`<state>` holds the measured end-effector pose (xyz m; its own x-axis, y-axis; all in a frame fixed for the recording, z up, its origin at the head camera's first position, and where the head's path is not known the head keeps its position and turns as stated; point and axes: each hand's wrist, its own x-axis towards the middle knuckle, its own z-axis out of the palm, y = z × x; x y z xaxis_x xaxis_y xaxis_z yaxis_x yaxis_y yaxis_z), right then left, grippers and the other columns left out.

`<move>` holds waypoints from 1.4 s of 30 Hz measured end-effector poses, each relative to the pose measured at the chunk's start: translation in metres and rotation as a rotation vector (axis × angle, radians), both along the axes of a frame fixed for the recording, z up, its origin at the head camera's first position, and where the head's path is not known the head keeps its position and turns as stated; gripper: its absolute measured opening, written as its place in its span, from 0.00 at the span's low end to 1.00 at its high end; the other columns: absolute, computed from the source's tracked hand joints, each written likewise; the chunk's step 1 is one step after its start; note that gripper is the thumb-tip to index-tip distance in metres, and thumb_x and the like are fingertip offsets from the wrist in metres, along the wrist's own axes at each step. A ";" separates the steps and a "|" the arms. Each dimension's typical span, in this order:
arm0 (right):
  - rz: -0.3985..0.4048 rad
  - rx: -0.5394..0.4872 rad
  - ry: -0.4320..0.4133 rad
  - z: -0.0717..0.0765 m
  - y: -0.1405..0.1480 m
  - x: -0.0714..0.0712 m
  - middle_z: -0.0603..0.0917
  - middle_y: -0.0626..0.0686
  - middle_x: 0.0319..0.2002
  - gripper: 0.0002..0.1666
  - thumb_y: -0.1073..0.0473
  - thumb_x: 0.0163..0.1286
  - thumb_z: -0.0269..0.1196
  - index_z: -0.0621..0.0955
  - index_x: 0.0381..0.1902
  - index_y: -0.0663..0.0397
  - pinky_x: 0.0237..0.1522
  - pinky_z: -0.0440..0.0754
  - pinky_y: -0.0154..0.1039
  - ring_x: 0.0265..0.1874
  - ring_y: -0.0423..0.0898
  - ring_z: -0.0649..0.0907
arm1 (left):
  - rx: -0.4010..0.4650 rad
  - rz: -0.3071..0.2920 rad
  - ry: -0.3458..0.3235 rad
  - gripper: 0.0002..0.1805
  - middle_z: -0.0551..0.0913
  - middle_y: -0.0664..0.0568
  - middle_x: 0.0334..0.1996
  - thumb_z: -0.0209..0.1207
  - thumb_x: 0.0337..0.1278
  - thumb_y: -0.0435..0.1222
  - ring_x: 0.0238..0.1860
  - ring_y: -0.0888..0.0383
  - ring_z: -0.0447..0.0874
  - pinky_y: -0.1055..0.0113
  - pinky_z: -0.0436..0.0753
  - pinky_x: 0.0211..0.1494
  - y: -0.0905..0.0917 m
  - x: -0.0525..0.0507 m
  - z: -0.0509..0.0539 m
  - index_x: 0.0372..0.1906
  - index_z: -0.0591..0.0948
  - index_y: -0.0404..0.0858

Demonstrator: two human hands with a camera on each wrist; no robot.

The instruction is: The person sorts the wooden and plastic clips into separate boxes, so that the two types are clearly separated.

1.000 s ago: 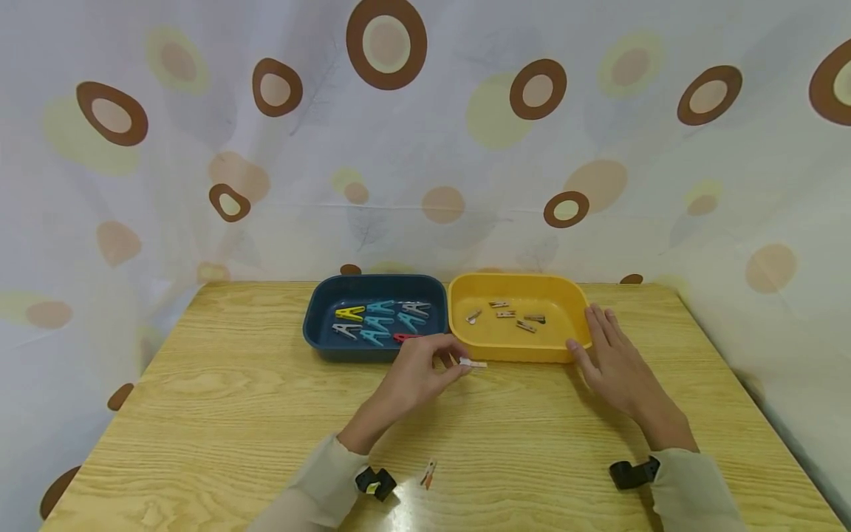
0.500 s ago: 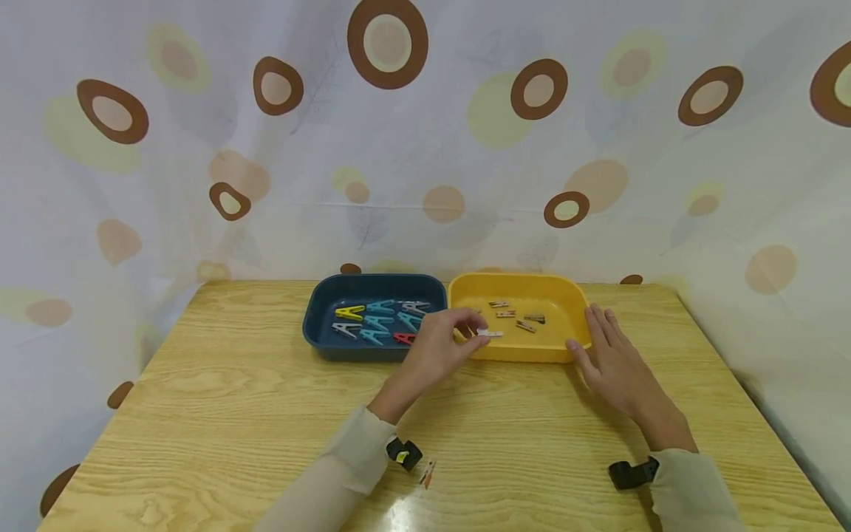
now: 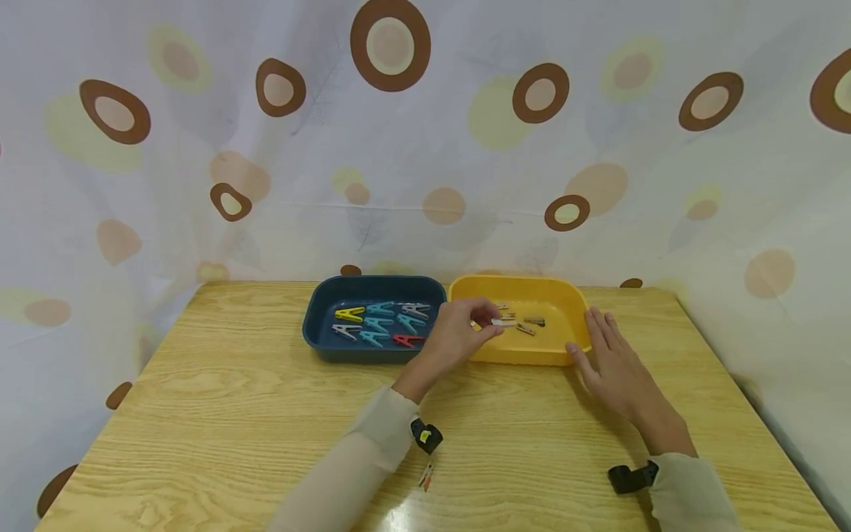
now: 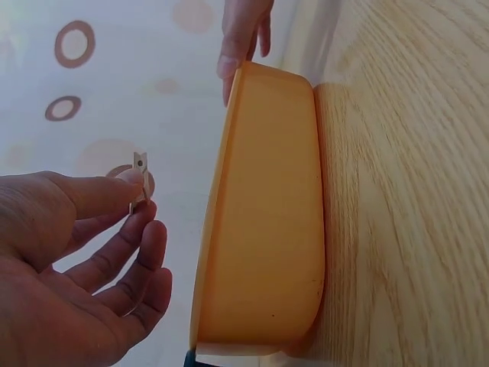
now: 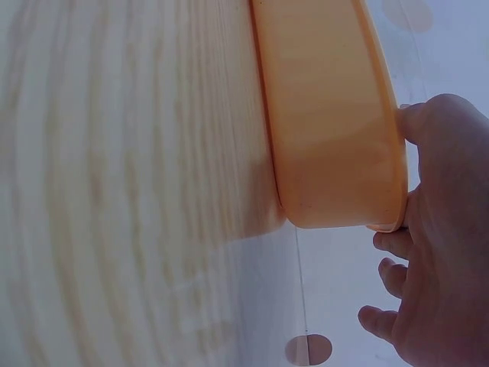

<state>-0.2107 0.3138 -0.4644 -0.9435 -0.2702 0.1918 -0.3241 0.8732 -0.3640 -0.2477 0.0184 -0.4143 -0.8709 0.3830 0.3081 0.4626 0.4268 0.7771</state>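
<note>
Thumb and index finger of my left hand point(image 3: 459, 334) pinch a small pale clothespin point(image 4: 140, 176), held above the yellow tray point(image 3: 512, 356). In the left wrist view the other fingers curl loosely below it. Inside the yellow tray lie several small wooden clothespins point(image 3: 526, 329), some partly hidden by the left hand. My right hand point(image 3: 618, 369) rests against the tray's right front corner, fingers fairly straight along the side. Its thumb touches the rim point(image 5: 399, 153) in the right wrist view.
Left of the yellow tray, side by side with it, stands a dark blue tray point(image 3: 372, 355) with several larger plastic clothespins point(image 3: 377, 323) in blue, yellow, grey and red. One small clothespin with an orange part point(image 3: 426, 475) lies on the wooden table point(image 3: 219, 414) near the left wrist. A patterned curtain point(image 3: 425, 148) hangs behind.
My left hand has carried the pale clothespin from in front of the yellow tray up, forward and right, over the tray. The right hand has stayed at the tray's corner.
</note>
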 end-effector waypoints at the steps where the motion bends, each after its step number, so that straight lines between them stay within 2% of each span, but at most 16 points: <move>1: -0.001 0.000 0.000 0.000 0.000 0.000 0.44 0.70 0.80 0.47 0.41 0.85 0.45 0.44 0.81 0.70 0.76 0.43 0.64 0.80 0.67 0.42 | 0.001 -0.004 -0.005 0.08 0.88 0.54 0.37 0.70 0.63 0.34 0.36 0.63 0.83 0.74 0.81 0.41 0.002 -0.002 0.000 0.45 0.87 0.37; 6: -0.009 0.002 -0.003 0.001 0.001 0.000 0.44 0.70 0.80 0.47 0.41 0.84 0.45 0.44 0.81 0.70 0.76 0.44 0.64 0.80 0.67 0.42 | -0.004 0.001 -0.018 0.10 0.87 0.53 0.37 0.69 0.64 0.33 0.36 0.63 0.82 0.77 0.81 0.41 0.012 -0.011 -0.003 0.47 0.86 0.37; 16: -0.014 0.007 -0.007 0.001 0.001 0.000 0.43 0.70 0.81 0.47 0.40 0.84 0.44 0.44 0.81 0.70 0.77 0.43 0.63 0.79 0.68 0.43 | -0.021 0.011 -0.041 0.06 0.87 0.52 0.37 0.69 0.64 0.33 0.35 0.62 0.83 0.77 0.81 0.41 0.029 -0.026 -0.009 0.43 0.86 0.36; 24: -0.009 -0.002 -0.005 0.000 0.001 -0.001 0.44 0.69 0.81 0.47 0.41 0.84 0.45 0.44 0.81 0.68 0.75 0.45 0.66 0.80 0.66 0.41 | -0.127 0.071 -0.048 0.06 0.85 0.55 0.34 0.69 0.64 0.35 0.34 0.62 0.80 0.75 0.80 0.39 0.036 -0.036 -0.019 0.42 0.85 0.39; 30: -0.016 0.000 -0.008 0.000 0.001 0.000 0.43 0.68 0.81 0.47 0.41 0.84 0.45 0.43 0.81 0.68 0.75 0.46 0.66 0.80 0.66 0.42 | -0.200 0.108 -0.070 0.06 0.83 0.56 0.34 0.69 0.65 0.38 0.34 0.60 0.77 0.73 0.78 0.39 0.040 -0.043 -0.022 0.43 0.85 0.42; 37: -0.024 -0.006 -0.002 0.000 -0.001 0.000 0.45 0.69 0.81 0.47 0.40 0.84 0.45 0.44 0.81 0.68 0.75 0.48 0.66 0.80 0.67 0.44 | -0.285 0.142 -0.117 0.07 0.80 0.56 0.32 0.69 0.64 0.38 0.32 0.59 0.76 0.72 0.77 0.35 0.041 -0.044 -0.023 0.43 0.86 0.42; 42: -0.024 -0.006 -0.003 0.001 0.000 0.000 0.45 0.69 0.81 0.47 0.40 0.84 0.45 0.44 0.81 0.69 0.75 0.47 0.66 0.79 0.67 0.44 | -0.339 0.158 -0.096 0.07 0.81 0.57 0.32 0.69 0.65 0.40 0.30 0.60 0.76 0.71 0.77 0.34 0.045 -0.045 -0.025 0.44 0.86 0.43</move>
